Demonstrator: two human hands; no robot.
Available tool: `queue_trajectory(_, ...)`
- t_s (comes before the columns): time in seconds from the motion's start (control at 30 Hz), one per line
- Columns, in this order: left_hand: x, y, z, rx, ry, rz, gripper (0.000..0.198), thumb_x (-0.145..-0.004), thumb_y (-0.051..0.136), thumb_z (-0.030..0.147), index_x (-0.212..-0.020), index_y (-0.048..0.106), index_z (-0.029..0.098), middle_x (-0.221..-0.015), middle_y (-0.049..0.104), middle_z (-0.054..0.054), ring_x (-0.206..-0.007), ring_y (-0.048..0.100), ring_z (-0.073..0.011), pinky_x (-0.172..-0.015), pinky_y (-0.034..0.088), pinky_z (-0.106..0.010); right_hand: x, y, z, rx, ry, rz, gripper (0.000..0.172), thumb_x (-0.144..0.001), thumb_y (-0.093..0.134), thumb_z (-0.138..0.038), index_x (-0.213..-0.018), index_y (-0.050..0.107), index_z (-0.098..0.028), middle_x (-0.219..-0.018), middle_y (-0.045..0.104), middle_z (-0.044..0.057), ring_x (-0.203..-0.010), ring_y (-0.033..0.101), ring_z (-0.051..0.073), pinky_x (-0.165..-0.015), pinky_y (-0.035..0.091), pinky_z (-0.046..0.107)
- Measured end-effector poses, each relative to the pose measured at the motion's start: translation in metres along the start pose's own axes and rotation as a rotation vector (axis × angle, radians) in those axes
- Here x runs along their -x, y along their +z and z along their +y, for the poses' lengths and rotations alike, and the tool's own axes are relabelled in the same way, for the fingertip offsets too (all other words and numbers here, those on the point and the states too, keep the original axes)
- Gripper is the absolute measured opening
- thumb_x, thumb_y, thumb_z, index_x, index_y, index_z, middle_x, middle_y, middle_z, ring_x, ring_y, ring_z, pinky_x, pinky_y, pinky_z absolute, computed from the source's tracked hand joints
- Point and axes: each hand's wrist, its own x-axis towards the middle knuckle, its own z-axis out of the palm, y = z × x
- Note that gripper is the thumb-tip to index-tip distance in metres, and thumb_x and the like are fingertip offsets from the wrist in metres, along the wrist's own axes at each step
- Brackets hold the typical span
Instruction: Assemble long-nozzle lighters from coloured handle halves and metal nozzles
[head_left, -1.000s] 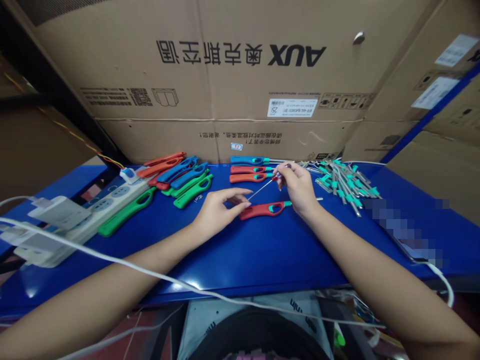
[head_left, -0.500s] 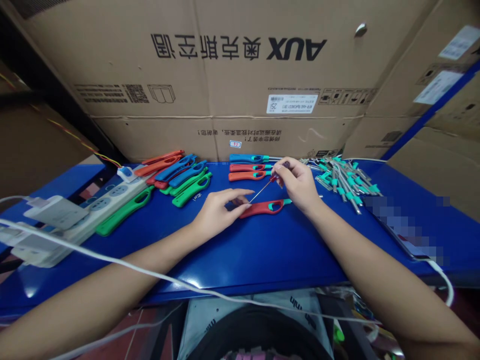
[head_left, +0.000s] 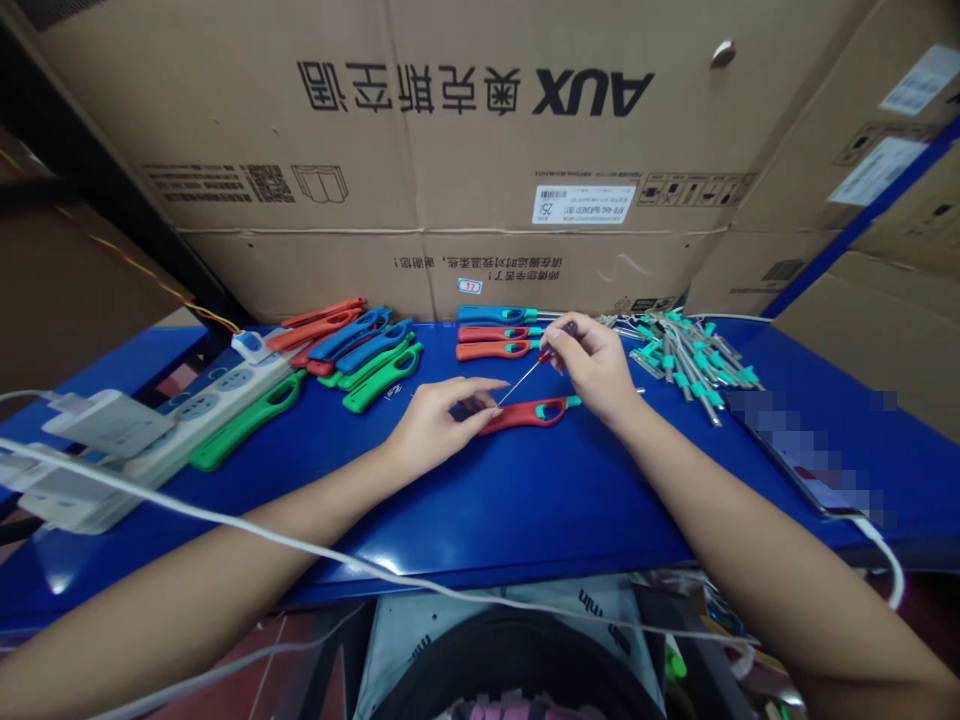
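A red gas lighter (head_left: pixel 521 415) with a teal trigger lies on the blue table in front of me. My left hand (head_left: pixel 442 415) pinches the left end of its handle, the index finger reaching out above and the thumb at the end. Between the fingers of my right hand (head_left: pixel 596 365) is a screwdriver (head_left: pixel 531 374) with a dark red handle. Its thin shaft slants down left, and the tip meets the lighter's handle end by my left thumb. What sits under the tip is too small to make out. The lighter's metal tube is partly behind my right wrist.
Behind lie a blue lighter (head_left: pixel 491 315) and two red-orange ones. Metal tubes with teal parts (head_left: pixel 694 360) pile up at right, near a phone (head_left: pixel 799 455). Coloured handle shells (head_left: pixel 375 380) and small screws (head_left: pixel 394 391) are at left, beside a power strip (head_left: pixel 202 405). A white cable (head_left: pixel 300 545) crosses my left forearm.
Both hands, the screwdriver and the red lighter keep nearly the same place. The whole view has shifted very slightly.
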Motion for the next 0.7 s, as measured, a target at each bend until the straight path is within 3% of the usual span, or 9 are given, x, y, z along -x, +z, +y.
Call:
queue_trajectory(0.2, -0.001, 0.003, -0.003, 0.067, -0.073, -0.007, 0.029, -0.084, 0.07, 0.027, -0.112, 0.073, 0.021, -0.088, 0.078, -0.003, -0.077, 0.071, -0.0168, -0.078, 0.055, -0.028, 0.0, -0.003, -0.004, 0.005, -0.035, -0.093, 0.025, -0.09, 0.06, -0.042, -0.079, 0.062, -0.02, -0.073, 0.065, 0.0, -0.058, 0.053, 0.009, -0.056, 0.045, 0.025)
queue_trajectory(0.3, 0.0, 0.004, -0.004, 0.104, -0.103, -0.028, 0.03, -0.085, 0.07, 0.029, -0.114, 0.073, 0.02, -0.088, 0.078, -0.003, -0.077, 0.071, -0.0169, -0.077, 0.055, -0.028, 0.0, -0.003, -0.006, 0.002, -0.032, -0.158, 0.027, -0.089, 0.062, -0.046, -0.096, 0.068, -0.021, -0.076, 0.068, 0.001, -0.058, 0.057, 0.011, -0.056, 0.048, 0.026)
queue_trajectory(0.4, 0.001, 0.006, -0.003, 0.14, -0.125, -0.052, 0.032, -0.084, 0.071, 0.031, -0.114, 0.073, 0.02, -0.087, 0.078, -0.004, -0.079, 0.071, -0.0179, -0.079, 0.055, -0.029, 0.004, -0.003, -0.005, 0.085, -0.103, -0.101, 0.034, -0.086, 0.068, -0.044, -0.115, 0.068, -0.026, -0.078, 0.069, 0.001, -0.062, 0.06, 0.014, -0.062, 0.051, 0.03)
queue_trajectory(0.53, 0.003, 0.008, -0.002, 0.109, -0.102, -0.056, 0.032, -0.085, 0.07, 0.031, -0.115, 0.072, 0.021, -0.089, 0.078, -0.004, -0.084, 0.071, -0.019, -0.086, 0.053, -0.032, 0.011, -0.004, -0.006, 0.203, -0.195, 0.003, 0.032, -0.079, 0.077, -0.04, -0.109, 0.073, -0.028, -0.076, 0.07, 0.001, -0.063, 0.062, 0.018, -0.066, 0.052, 0.034)
queue_trajectory(0.7, 0.004, 0.009, -0.006, 0.074, -0.051, -0.059, 0.03, -0.085, 0.069, 0.027, -0.114, 0.071, 0.02, -0.089, 0.077, -0.004, -0.085, 0.07, -0.019, -0.086, 0.052, -0.032, 0.015, -0.003, -0.012, 0.138, -0.205, -0.257, 0.046, -0.093, 0.059, -0.037, -0.139, 0.056, -0.031, -0.106, 0.073, 0.005, -0.068, 0.063, 0.016, -0.069, 0.056, 0.034)
